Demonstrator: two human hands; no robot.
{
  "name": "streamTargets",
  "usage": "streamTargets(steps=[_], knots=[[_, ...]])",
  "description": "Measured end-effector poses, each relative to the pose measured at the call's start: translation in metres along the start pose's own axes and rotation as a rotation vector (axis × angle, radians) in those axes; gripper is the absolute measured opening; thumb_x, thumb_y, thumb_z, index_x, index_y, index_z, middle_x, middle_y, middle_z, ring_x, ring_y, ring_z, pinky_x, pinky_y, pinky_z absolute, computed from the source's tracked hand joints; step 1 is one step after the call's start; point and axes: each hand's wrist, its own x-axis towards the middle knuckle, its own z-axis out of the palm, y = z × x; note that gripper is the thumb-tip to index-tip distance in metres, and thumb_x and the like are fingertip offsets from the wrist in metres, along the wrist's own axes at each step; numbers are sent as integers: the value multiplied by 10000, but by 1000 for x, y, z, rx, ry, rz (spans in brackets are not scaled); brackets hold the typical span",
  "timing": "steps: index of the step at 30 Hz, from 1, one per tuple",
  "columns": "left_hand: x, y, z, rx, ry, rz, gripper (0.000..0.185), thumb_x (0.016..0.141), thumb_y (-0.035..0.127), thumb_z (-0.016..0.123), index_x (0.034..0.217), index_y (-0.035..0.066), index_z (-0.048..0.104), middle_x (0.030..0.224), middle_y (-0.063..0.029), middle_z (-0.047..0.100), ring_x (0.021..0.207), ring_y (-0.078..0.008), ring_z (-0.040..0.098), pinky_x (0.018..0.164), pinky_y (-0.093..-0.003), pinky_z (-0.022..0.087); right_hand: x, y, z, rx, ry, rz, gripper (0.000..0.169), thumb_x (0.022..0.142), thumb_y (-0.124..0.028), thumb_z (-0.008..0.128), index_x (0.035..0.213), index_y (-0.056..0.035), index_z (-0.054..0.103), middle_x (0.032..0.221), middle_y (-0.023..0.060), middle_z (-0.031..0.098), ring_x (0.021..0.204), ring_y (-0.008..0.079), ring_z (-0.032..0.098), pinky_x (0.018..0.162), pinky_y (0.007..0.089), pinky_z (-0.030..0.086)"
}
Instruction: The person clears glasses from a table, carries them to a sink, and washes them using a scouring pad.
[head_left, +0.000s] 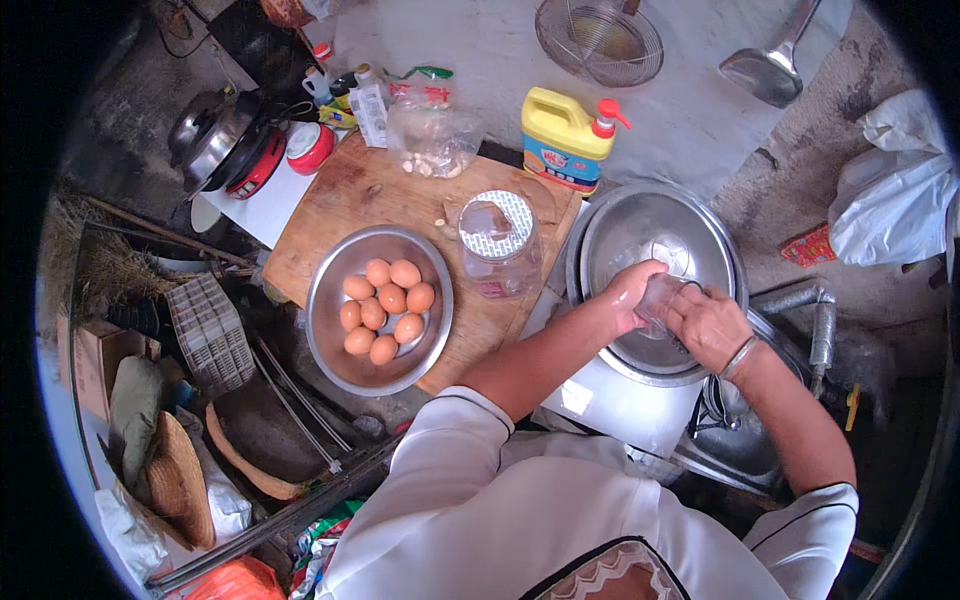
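Observation:
Over a large steel basin (600, 225), my left hand (630, 296) and my right hand (705, 319) hold a clear glass or plastic vessel (656, 300) between them. My fingers cover much of it, so its shape is partly hidden. The basin sits inside another metal one. To the left, on a wooden board (375, 180), stand a clear jar (499, 262) with a patterned rim and a steel bowl (322, 345) holding several brown eggs (391, 298). Behind the jar lies a clear plastic bag (435, 142) with pale pieces in it.
A yellow jug with a red pump (568, 142) stands behind the basins. A wire strainer (600, 41) and a metal spatula (769, 71) are farther back. At right are a sink (750, 450) and a foil-wrapped pipe (823, 337). A red-lidded container (309, 148) stands at the back left.

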Motion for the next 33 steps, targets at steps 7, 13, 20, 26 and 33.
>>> streamTargets(steps=[7, 13, 20, 26, 33], knots=[[-7, -6, 12, -19, 132, 249, 241, 783, 327, 574, 918, 128, 567, 903, -39, 580, 797, -170, 550, 698, -343, 442, 7, -6, 29, 1035, 357, 268, 529, 631, 71, 617, 1143, -27, 527, 1040, 122, 602, 885, 263, 606, 763, 357, 492], [13, -16, 4, 177, 266, 723, 206, 796, 272, 569, 867, 80, 581, 807, -48, 585, 723, -160, 564, 647, -309, 469, 41, -50, 14, 1838, 842, 909, 395, 731, 41, 614, 1115, -28, 551, 866, 54, 622, 697, 141, 605, 602, 245, 491], [-11, 4, 12, -17, 138, 162, 339, 822, 382, 538, 994, 89, 543, 959, -75, 592, 782, -202, 597, 631, -363, 497, 0, -5, 46, 413, 479, 196, 429, 608, 60, 582, 1012, -79, 620, 892, 129, 634, 817, 287, 623, 695, 340, 508], [-4, 1, 4, 82, 144, 420, 391, 815, 419, 538, 987, 68, 548, 879, -65, 578, 790, -171, 584, 714, -318, 485, 37, -39, 40, 1183, 840, 677, 255, 691, -63, 683, 938, -56, 619, 778, 156, 634, 702, 326, 612, 646, 336, 484], [9, 15, -1, 109, 153, 154, 355, 822, 392, 481, 978, 78, 541, 857, -86, 592, 759, -220, 596, 574, -417, 496, 4, 16, 45, 535, 509, 191, 349, 543, 39, 629, 861, -102, 603, 851, 87, 616, 860, 295, 594, 712, 381, 482]])
